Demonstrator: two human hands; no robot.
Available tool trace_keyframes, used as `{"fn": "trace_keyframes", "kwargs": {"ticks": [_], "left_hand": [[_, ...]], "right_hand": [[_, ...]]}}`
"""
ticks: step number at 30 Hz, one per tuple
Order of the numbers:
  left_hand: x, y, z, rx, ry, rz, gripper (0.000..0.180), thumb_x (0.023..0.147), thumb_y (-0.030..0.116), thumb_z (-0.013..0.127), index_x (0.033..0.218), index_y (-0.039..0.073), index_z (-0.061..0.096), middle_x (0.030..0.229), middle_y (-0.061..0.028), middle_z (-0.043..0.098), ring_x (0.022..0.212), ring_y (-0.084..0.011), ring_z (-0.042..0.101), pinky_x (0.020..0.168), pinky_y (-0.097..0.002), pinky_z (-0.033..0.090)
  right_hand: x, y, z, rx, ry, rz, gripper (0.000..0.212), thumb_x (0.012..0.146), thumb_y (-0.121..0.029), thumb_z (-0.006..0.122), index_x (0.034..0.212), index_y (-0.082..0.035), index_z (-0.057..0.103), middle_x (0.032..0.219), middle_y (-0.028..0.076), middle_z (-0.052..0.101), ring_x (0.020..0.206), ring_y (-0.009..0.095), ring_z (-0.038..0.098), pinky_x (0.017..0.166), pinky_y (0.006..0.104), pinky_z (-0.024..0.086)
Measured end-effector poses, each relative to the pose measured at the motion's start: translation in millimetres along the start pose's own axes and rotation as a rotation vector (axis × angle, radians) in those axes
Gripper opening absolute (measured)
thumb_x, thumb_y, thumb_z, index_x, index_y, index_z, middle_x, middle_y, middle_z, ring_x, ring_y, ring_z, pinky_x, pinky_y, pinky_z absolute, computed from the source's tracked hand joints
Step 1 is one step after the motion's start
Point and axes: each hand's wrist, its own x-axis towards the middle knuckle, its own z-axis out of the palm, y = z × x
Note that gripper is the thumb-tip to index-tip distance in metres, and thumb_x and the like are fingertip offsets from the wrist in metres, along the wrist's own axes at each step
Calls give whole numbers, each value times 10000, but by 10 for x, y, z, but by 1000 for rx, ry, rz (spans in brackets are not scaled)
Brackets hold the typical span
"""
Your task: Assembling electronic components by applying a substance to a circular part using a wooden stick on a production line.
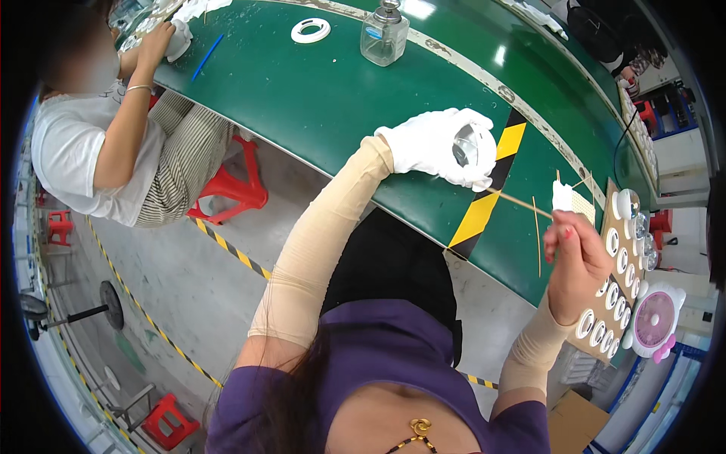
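Note:
My left hand (425, 144), in a white glove, is closed around a round white part with a shiny, mirror-like middle (474, 145). It holds the part above the green table, beside a yellow and black tape strip. In my bare right hand (578, 257) a thin wooden stick (522, 203) is pinched between the fingers. The stick points left, and its far end is at the lower rim of the part, by the gloved fingertips; whether it touches is too small to tell. A second thin stick (538, 242) lies on the table left of my right hand.
A white textured pad (572, 200) lies beyond my right hand. At right are a board with several white rings (599, 333) and a pink fan (653, 319). A clear bottle (384, 34), white ring (311, 31) and blue stick (207, 57) are farther off. A co-worker (98, 144) sits at left.

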Motion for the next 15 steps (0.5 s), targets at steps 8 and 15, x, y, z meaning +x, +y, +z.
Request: {"fn": "trace_keyframes", "kwargs": {"ticks": [8,15], "left_hand": [[-5,-30,-35,-76,-27,41,672,724,7,749,1311,66,429,1042,-44,648,959,-131,595,953,-303,462],[7,20,-39,138,44,74,701,701,138,798,1313,93,459,1108,-66,634,997,-197,609,947,-324,474]], "right_hand": [[174,108,395,-380,192,-437,117,811,81,689,924,62,662,775,116,654,653,175,596,557,250,457],[399,590,697,-512,-41,-443,59,831,78,678,884,63,657,886,139,700,739,175,657,688,267,520]]}}
